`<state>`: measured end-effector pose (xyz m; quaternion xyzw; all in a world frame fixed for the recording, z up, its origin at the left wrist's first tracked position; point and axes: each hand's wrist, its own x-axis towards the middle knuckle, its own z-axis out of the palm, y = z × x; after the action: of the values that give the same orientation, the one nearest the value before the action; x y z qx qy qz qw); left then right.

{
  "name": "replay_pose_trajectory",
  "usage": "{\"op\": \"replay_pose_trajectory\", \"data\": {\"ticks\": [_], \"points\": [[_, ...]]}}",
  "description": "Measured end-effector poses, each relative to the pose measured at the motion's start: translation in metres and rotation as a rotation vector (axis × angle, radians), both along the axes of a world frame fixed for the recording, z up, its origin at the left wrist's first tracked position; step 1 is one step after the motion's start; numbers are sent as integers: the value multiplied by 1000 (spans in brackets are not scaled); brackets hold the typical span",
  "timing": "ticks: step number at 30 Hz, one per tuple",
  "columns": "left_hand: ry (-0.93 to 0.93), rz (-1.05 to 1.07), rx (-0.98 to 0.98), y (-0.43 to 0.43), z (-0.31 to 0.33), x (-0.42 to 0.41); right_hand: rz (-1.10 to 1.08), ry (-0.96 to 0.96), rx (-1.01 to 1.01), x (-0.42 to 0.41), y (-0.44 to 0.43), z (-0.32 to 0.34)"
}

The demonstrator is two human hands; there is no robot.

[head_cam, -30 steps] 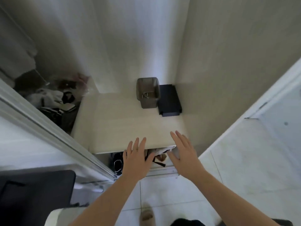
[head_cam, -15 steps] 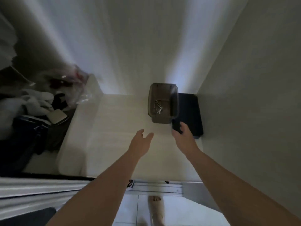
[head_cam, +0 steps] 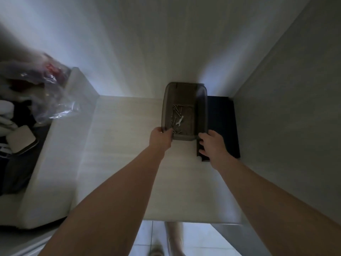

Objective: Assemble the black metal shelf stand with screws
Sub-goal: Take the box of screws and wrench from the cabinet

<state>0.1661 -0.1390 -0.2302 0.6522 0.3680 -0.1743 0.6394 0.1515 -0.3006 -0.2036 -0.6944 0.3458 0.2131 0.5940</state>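
My left grip (head_cam: pixel 160 138) clamps the near-left rim of the brown bin (head_cam: pixel 201 111). My right grip (head_cam: pixel 212 145) curls its fingers over the near-left edge of the black shelf panel (head_cam: pixel 222 124). Screws (head_cam: pixel 175 112) and a small wrench (head_cam: pixel 180 120) lie in the bin. The bin and panel touch side by side on the pale counter (head_cam: pixel 120 145).

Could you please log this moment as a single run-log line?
phase: parts pickup | left hand: grips near corner of grey bin | contents: screws, small wrench | right hand: grips black metal part
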Motion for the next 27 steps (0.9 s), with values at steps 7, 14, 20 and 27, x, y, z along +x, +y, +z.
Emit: {"op": "replay_pose_trajectory", "data": {"ticks": [7, 14, 20, 27], "points": [[-6, 139, -5, -7, 22, -15, -39, -25, 77, -16, -3, 18], [-25, 96, 92, 24, 55, -73, -43, -68, 68, -63, -12, 35], [-30, -157, 221, 75, 76, -138, 36, -229, -94, -121, -21, 59], [-14, -515, 284, 111, 94, -212, 149, -278, -242, -209, -23, 74]]}}
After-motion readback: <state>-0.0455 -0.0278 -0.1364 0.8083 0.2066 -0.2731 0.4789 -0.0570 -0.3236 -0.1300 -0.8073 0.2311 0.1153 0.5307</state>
